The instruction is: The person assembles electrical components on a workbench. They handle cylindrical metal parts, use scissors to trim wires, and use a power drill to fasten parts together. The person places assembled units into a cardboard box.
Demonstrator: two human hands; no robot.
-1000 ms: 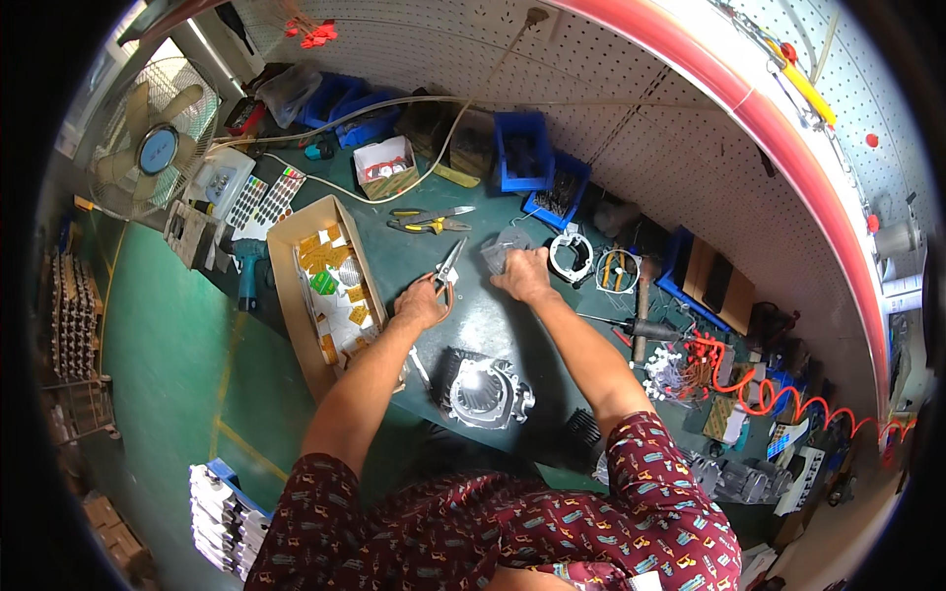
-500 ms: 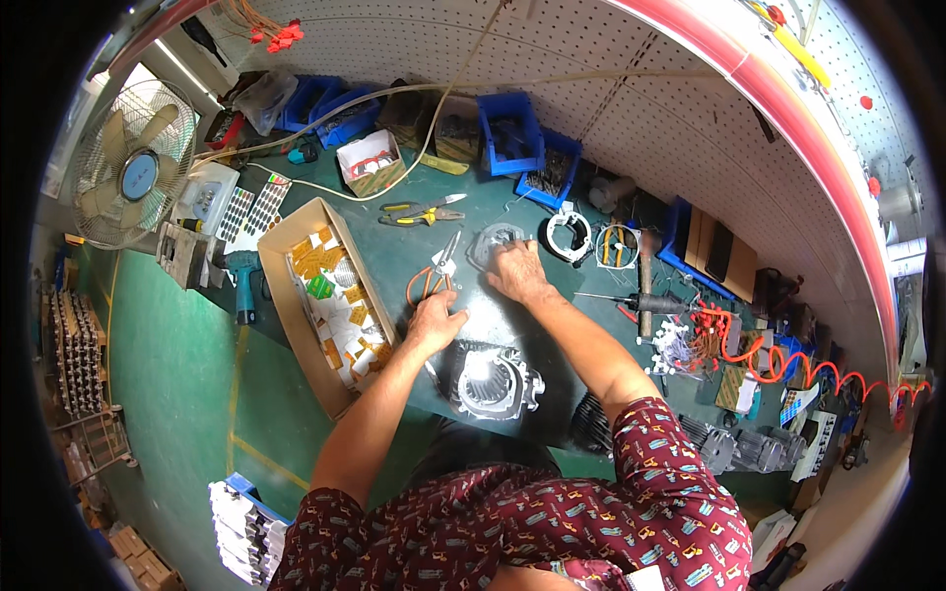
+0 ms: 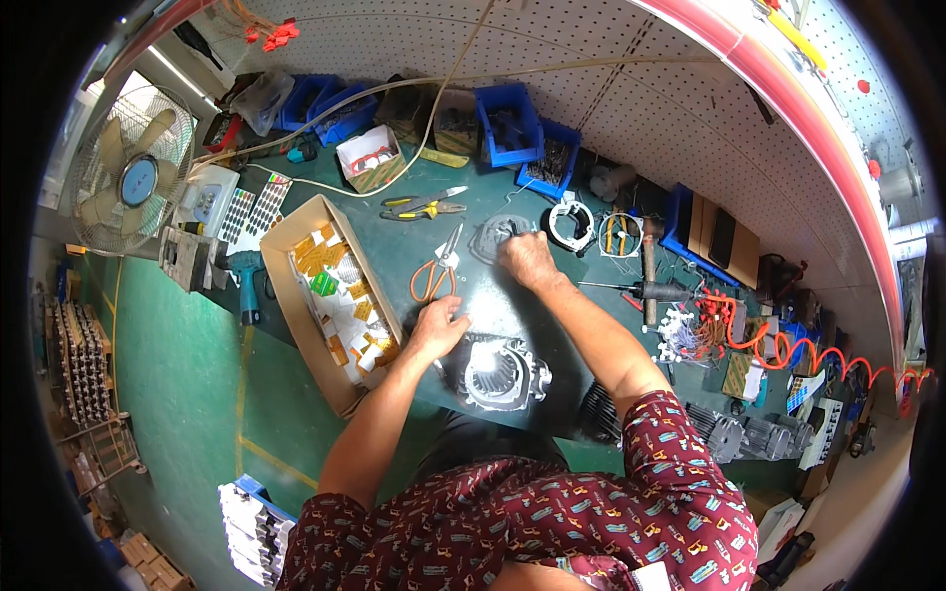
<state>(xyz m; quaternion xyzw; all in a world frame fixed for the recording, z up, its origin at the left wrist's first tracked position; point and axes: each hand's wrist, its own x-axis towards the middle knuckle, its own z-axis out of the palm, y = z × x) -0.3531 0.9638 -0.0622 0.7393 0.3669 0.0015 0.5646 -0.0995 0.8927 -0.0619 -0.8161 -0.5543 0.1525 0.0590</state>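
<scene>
Seemingly, we had a light, stiff grey plate (image 3: 492, 236), best rim-held, at curled right fingers (image 3: 511, 254), grip unclear; left fingers (image 3: 449, 305) were loosely parted.

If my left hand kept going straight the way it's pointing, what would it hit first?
Probably the orange-handled scissors: their handle loops lie just ahead of the left hand. Its height above the bench is unclear, so it might pass over them.

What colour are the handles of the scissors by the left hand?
The scissor handles are orange; the head view shows them best.
</scene>
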